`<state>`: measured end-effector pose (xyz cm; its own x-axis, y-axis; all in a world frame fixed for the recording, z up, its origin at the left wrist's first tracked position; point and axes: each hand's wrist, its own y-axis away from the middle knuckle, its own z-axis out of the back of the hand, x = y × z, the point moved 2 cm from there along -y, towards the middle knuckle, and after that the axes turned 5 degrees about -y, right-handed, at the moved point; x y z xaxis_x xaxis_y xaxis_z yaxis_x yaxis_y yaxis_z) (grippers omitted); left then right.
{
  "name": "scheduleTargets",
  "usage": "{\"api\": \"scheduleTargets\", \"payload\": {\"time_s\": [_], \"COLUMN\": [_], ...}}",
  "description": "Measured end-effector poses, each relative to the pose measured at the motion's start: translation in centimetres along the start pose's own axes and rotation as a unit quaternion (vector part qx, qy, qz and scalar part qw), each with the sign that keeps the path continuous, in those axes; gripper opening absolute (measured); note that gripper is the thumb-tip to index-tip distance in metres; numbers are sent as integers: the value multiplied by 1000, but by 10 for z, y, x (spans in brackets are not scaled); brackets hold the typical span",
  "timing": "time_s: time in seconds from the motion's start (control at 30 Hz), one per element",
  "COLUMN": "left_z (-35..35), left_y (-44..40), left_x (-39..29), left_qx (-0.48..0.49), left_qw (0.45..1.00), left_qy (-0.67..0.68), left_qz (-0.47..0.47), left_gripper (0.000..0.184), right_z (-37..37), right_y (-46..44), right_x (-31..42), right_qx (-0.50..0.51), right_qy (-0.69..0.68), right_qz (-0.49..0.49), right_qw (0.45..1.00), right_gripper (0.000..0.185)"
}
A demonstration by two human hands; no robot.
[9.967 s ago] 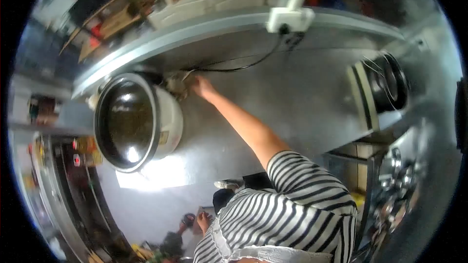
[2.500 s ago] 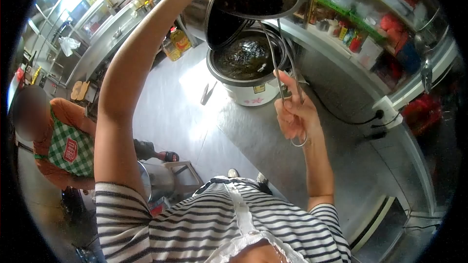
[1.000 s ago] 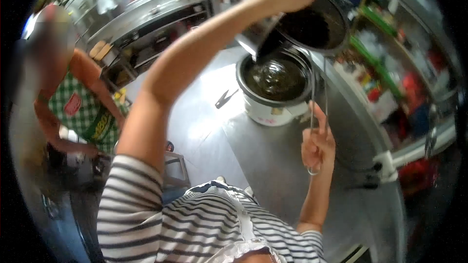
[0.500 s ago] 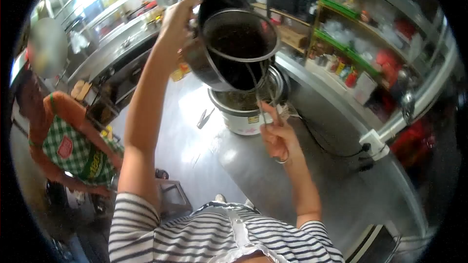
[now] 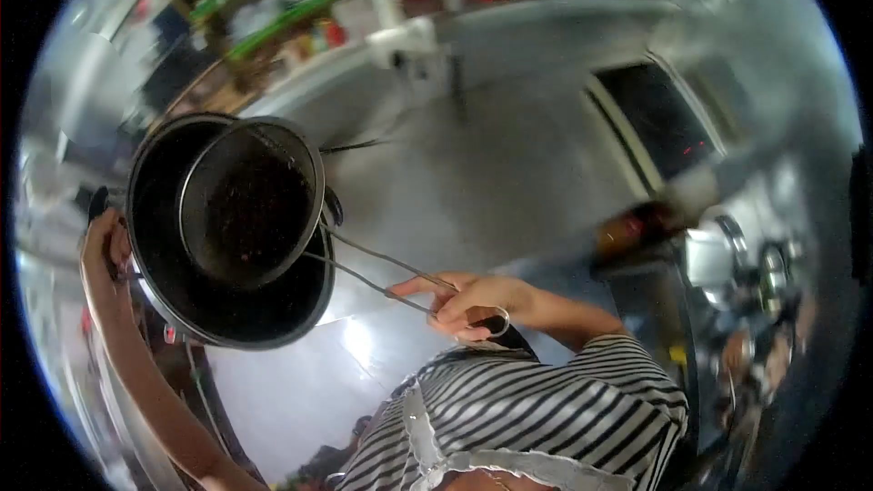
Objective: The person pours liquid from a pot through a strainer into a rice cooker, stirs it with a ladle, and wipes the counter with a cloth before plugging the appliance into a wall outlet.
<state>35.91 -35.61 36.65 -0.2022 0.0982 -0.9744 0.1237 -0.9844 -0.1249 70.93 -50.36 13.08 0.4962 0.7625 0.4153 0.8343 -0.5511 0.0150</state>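
My left hand point(image 5: 107, 241) is closed around the side handle of a deep dark pot point(image 5: 159, 259), which hangs at the left with its mouth facing me. Over that mouth lies a round wire strainer point(image 5: 202, 241), overlapping the pot's inside. Dark loose bits point(image 5: 259, 205) sit in its mesh; what they are I cannot make out. The strainer's long double-wire handle runs to my right hand point(image 5: 473, 300), whose fingers are closed on its looped end. How much the pot holds is hidden behind the strainer.
A steel counter point(image 5: 509, 164) stretches behind the pot. At its far right stands a dark-panelled appliance point(image 5: 650, 118) with small red lights. Blurred shelves with green edges point(image 5: 291, 20) stand at the upper left, and metal containers point(image 5: 714, 264) at the right.
My view has swung to the right. The pot, tilted over a white cooker before, is now away from it and turned less steeply. Cooker and co-worker have left the view. Both holds continue.
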Motion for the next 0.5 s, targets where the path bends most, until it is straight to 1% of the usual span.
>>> {"api": "scheduleTargets", "payload": {"time_s": [0.03, 0.07, 0.1, 0.13, 0.17, 0.2, 0.23, 0.27, 0.3, 0.33, 0.37, 0.4, 0.43, 0.47, 0.5], "left_z": [-10, -24, -60, -104, -153, -196, -236, -269, -305, -342, -378, -412, -448, -484, -516], "left_y": [-10, -19, -8, 2, 22, 39, 50, 61, 71, 67, 74, 83, 82, 84, 93], "left_x": [13, 25, 35, 34, 22, 12, 11, 4, 2, 4, 1, -7, -3, -8, -18], "left_qx": [64, 123, 87, 78, 119, 131, 151, 243, 268, 325, 382, 356, 370, 432, 434], "left_qw": [997, 988, 993, 994, 990, 987, 985, 963, 959, 944, 921, 924, 920, 895, 895], "left_qy": [-44, -91, -81, -67, -72, -97, -84, -112, -92, -55, -62, -130, -115, -94, -88], "left_qz": [0, -6, -21, -31, -1, -5, -31, -23, -13, -28, -48, -58, -67, -67, -63], "left_gripper": [19, 19, 20, 18, 18, 17, 17, 17, 19, 22, 24, 26, 27, 26, 23], "right_z": [3, 7, 10, 10, 13, 15, 20, 22, 23, 23, 25, 26, 25, 26, 27], "right_y": [27, 52, 73, 97, 116, 138, 158, 176, 194, 210, 227, 242, 259, 275, 293], "right_x": [-12, -23, -41, -52, -61, -72, -81, -90, -95, -93, -93, -91, -86, -78, -70], "right_qx": [-20, -34, -42, -46, -51, -64, -77, -87, -95, -120, -144, -168, -200, -222, -243], "right_qy": [-23, -14, -2, 10, -10, -21, -32, -44, -52, -46, -38, -32, -34, -36, -37], "right_qz": [15, 39, 59, 79, 113, 136, 158, 179, 215, 243, 270, 295, 324, 352, 378], "right_qw": [999, 999, 997, 996, 992, 988, 984, 979, 971, 962, 951, 940, 924, 909, 893], "right_gripper": [62, 62, 63, 64, 64, 65, 65, 65, 67, 67, 67, 67, 68, 66, 65]}}
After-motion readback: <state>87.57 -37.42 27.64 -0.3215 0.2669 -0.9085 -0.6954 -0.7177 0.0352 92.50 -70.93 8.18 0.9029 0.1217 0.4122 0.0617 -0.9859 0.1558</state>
